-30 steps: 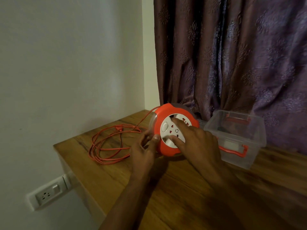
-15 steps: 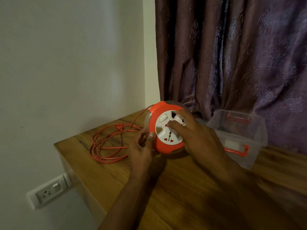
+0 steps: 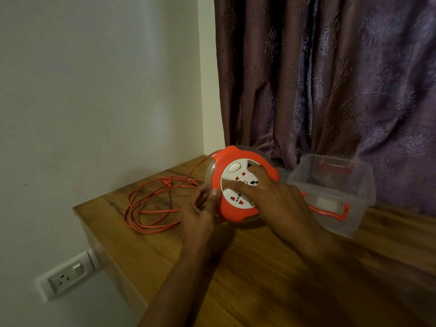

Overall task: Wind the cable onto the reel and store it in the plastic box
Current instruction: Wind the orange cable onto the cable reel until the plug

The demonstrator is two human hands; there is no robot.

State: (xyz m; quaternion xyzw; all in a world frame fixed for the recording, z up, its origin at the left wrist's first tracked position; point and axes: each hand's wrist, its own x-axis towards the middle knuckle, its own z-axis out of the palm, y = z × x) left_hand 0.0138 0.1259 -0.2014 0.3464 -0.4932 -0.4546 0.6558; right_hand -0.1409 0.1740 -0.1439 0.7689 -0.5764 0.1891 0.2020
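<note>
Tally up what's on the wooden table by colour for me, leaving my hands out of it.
Orange and white: 1, the cable reel
Orange: 1, the loose cable
Clear with orange latches: 1, the plastic box
Total: 3

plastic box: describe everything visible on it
The plastic box is clear, rectangular and lidless, sitting upright on the wooden table at the right, in front of the curtain. Orange latch handles sit on its near and far sides. Something dark shows inside, unclear what. Neither hand touches it; the reel stands just left of it; contact between them cannot be told.
</note>
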